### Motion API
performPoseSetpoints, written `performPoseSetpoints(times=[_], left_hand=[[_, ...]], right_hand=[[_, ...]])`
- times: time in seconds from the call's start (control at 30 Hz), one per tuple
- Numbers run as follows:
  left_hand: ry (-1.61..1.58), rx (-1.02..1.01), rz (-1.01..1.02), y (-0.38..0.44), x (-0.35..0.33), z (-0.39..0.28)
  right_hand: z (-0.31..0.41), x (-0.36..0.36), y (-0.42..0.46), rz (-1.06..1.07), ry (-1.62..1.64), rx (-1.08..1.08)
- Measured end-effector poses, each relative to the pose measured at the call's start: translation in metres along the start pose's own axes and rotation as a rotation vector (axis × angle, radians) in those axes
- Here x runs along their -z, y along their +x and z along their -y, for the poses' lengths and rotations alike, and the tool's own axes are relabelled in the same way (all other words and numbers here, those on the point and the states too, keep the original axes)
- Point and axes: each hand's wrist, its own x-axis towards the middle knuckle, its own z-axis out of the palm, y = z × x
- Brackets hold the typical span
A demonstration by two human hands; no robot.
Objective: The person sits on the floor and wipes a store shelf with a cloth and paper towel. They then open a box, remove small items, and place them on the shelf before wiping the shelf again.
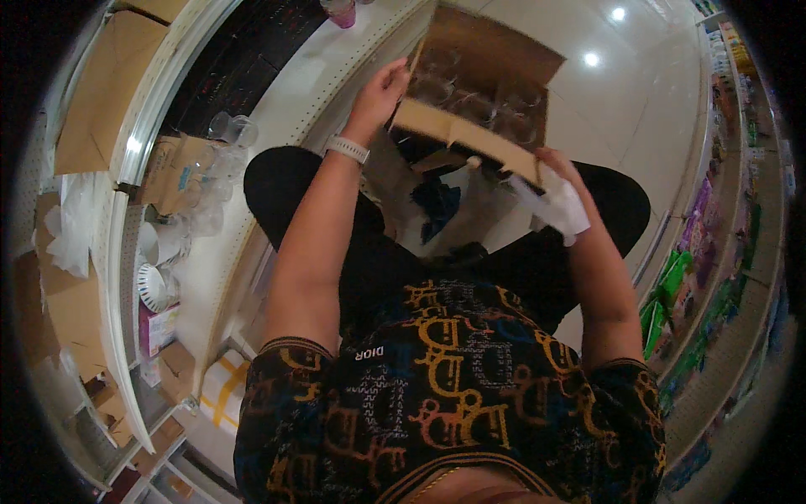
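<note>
An open cardboard box with several clear glasses standing in it is held up between my hands, tilted, its back flap raised. My left hand grips its left side near the upper corner. At the box's near right corner is my right hand, its fingers partly hidden. A crumpled white cloth or paper hangs at that hand and covers part of the wrist. Beneath the box, between my knees, a dark blue thing lies on the floor.
On the left, a white shelf bears clear glasses, a cardboard box, a white cup and a striped bowl. A taped white box stands lower left. Shelves of colourful packets line the right side, beyond the tiled floor.
</note>
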Motion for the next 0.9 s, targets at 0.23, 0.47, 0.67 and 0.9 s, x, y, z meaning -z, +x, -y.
performPoseSetpoints(times=[0.23, 0.47, 0.67, 0.9], left_hand=[[0.001, -0.147, -0.153, 0.055, -0.039, 0.001], [0.612, 0.341, 0.315, 0.049, -0.095, 0.161], [0.936, 0.255, 0.251, 0.023, -0.080, 0.267], [1.158, 0.156, 0.212, 0.019, -0.102, 0.207]], right_hand=[[-0.002, 0.094, 0.046, -0.320, -0.165, 0.026], [-0.167, 0.206, 0.179, -0.452, 0.566, -0.198], [-0.189, 0.126, 0.189, -0.439, 0.840, -0.290], [-0.319, 0.132, 0.192, -0.334, 0.797, -0.326]])
